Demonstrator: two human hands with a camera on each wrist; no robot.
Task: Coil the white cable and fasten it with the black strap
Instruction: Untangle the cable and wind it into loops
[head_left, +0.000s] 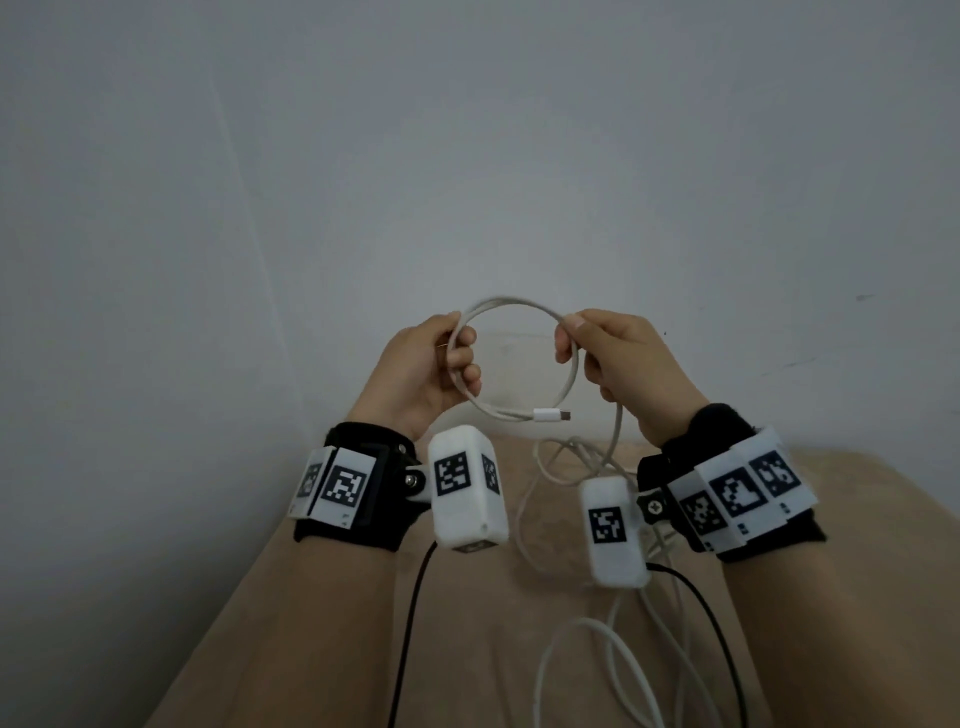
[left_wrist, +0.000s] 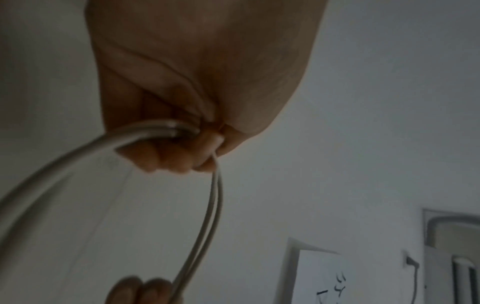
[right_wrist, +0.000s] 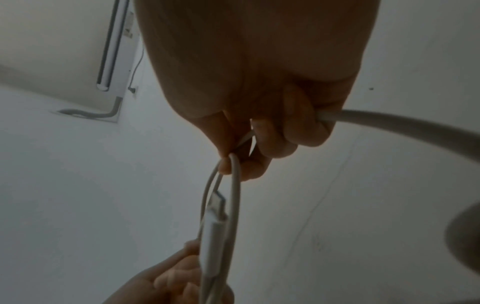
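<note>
Both hands are up in front of the grey wall (head_left: 467, 156), with the white cable (head_left: 511, 306) held between them in a round loop. The left hand (head_left: 421, 369) has its fingers curled around the left side of the loop, thumb on top, and from the left wrist view you can see two strands running together through that fist. The right hand (head_left: 618, 358) is curled round the right side, thumb and forefinger pinching near the top while the lower fingers wrap the strand coming down. So both hands are closed on the cable, neither one spread wide.

The plug end (head_left: 551, 415) sticks out at the bottom of the loop, pointing right, free of either hand (it's the white connector with the little metal tip). In the right wrist view the same plug (right_wrist: 215, 222) hangs just beside the loop's strands.

The rest of the cable trails down from the right hand and lies in loose tangles on the beige surface (head_left: 322, 597) below, between the two forearms. Each wrist wears a black band with white marker blocks, and a thin black lead runs off each one. I can't spot the black strap anywhere in these views.
</note>
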